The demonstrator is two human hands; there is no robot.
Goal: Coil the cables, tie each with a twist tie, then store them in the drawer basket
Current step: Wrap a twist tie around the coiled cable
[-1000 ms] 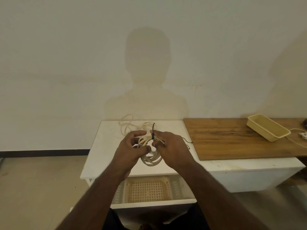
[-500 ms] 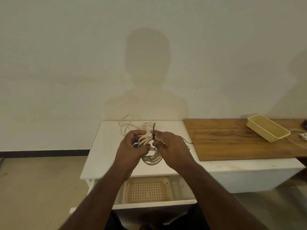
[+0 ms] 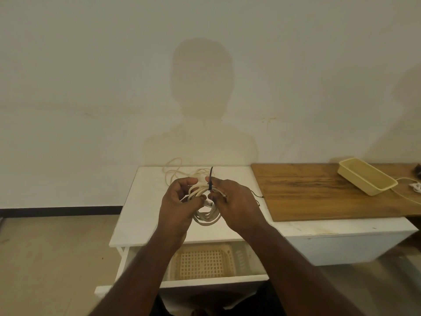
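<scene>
Head view, looking down on a white desk (image 3: 141, 215) set against a plain wall. Both hands are raised above the middle of the desk top, holding one coiled cable (image 3: 206, 216) between them. The coil is cream-coloured, its loops hanging below the fingers, clear of the desk surface as far as can be judged.

Left hand (image 3: 180, 206): fingers curled round the left side of the coil, thumb on top. Grasping the coil.

Right hand (image 3: 237, 206): thumb and fingers pinch the top of the coil where a black twist tie (image 3: 210, 180) wraps the bundle. One end of the tie stands upright above the fingers. A clear plug end shows between the two hands.

Second cable (image 3: 175, 171): loose, uncoiled, lying at the desk's far edge behind the hands.

Drawer (image 3: 205, 280): pulled open below the desk's near edge. A cream lattice drawer basket (image 3: 205, 263) sits inside it; no cable is visible in the part that shows.

Wooden board (image 3: 319, 192): lies on a lower white cabinet (image 3: 353, 245) just beside the desk's right edge. A cream tray (image 3: 366, 179) rests near the board's far right corner, with a thin white cord (image 3: 407, 197) running beside it. A thin black wire (image 3: 257, 195) lies at the board's left edge.
</scene>
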